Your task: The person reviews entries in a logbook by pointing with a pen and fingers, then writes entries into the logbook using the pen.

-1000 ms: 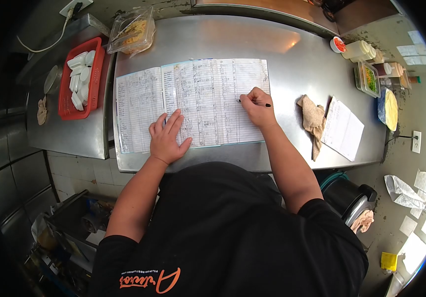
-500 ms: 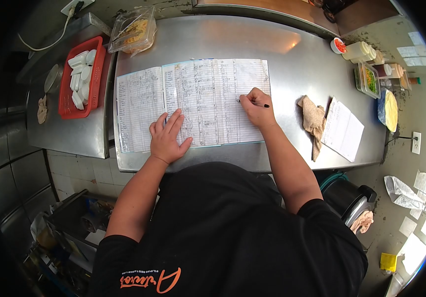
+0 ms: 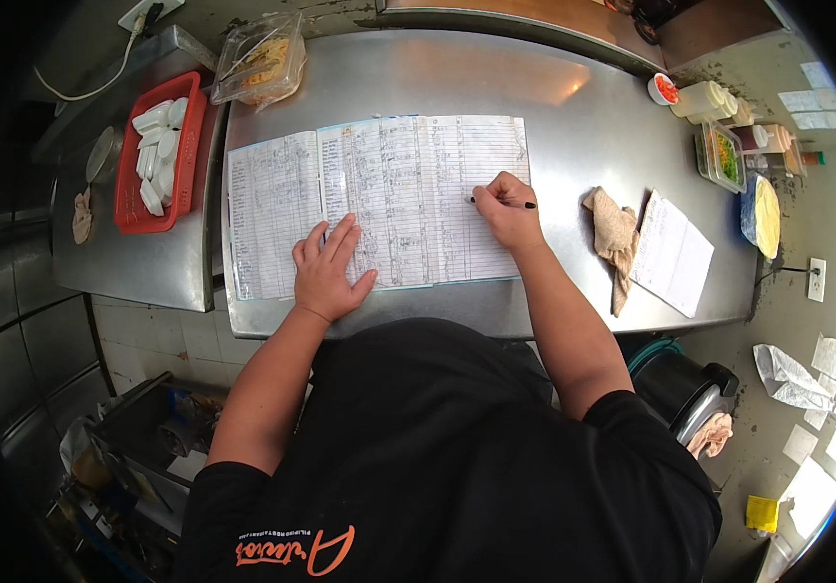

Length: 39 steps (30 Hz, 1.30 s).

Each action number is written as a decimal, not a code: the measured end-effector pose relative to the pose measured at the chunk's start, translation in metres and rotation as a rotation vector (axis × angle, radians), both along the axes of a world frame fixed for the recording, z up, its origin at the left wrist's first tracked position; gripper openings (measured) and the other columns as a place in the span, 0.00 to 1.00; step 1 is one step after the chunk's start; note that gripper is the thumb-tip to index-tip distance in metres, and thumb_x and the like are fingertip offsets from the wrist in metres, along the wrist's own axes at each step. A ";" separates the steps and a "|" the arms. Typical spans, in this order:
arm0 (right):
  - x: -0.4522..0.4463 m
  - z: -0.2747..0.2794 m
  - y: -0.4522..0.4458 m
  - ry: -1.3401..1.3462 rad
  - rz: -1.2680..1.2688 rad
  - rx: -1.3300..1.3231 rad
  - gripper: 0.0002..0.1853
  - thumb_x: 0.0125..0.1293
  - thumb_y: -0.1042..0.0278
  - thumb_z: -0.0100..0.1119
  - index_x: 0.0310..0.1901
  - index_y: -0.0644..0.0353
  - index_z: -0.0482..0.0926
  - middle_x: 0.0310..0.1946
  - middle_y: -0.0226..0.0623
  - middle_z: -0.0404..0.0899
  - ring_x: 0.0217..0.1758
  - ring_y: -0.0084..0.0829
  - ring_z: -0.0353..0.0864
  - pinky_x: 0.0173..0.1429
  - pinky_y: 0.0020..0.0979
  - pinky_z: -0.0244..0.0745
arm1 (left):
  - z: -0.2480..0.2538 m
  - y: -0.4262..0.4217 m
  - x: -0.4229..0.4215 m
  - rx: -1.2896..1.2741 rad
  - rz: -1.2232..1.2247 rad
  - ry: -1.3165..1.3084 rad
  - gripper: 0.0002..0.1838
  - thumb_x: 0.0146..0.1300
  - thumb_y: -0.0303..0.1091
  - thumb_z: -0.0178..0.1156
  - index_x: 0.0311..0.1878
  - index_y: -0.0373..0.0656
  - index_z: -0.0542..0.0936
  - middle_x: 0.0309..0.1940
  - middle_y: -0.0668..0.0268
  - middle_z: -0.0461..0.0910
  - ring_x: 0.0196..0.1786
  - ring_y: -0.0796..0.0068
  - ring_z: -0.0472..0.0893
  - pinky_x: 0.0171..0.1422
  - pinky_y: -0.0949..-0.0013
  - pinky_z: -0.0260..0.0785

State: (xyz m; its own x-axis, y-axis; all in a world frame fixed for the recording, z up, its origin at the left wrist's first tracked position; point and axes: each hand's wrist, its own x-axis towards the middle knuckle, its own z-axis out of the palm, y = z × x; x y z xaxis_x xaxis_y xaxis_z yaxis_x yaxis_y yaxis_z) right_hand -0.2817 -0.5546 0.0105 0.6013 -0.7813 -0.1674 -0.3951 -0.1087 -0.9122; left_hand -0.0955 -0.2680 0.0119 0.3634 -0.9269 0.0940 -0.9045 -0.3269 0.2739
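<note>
A ledger book (image 3: 389, 194) lies open on the steel table (image 3: 389, 73), its ruled pages covered with handwritten columns. My left hand (image 3: 330, 272) rests flat on the lower part of the pages, fingers spread. Over the right-hand page, my right hand (image 3: 509, 214) is closed around a black pen (image 3: 518, 204), with the tip at the paper in the right column. Right of the book lie a crumpled brown cloth (image 3: 614, 238) and a white sheet of written paper (image 3: 673, 255).
On the left counter stands a red basket (image 3: 128, 199) of white containers. A clear plastic box (image 3: 262, 63) of food sits at the back left. Along the right wall are a small bowl of red pieces (image 3: 665, 90), sauce bottles (image 3: 704, 101) and a tub with green bits (image 3: 723, 157).
The pen in my right hand has tilted slightly, with more of its back end showing. My left hand and the book have stayed in place.
</note>
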 end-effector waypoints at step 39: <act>0.000 0.002 0.000 -0.006 -0.011 0.041 0.14 0.65 0.65 0.72 0.28 0.62 0.78 0.23 0.34 0.82 0.28 0.24 0.77 0.35 0.32 0.76 | 0.000 0.000 0.000 -0.005 -0.001 0.004 0.40 0.59 0.53 0.70 0.73 0.43 0.77 0.81 0.65 0.69 0.77 0.48 0.65 0.79 0.44 0.52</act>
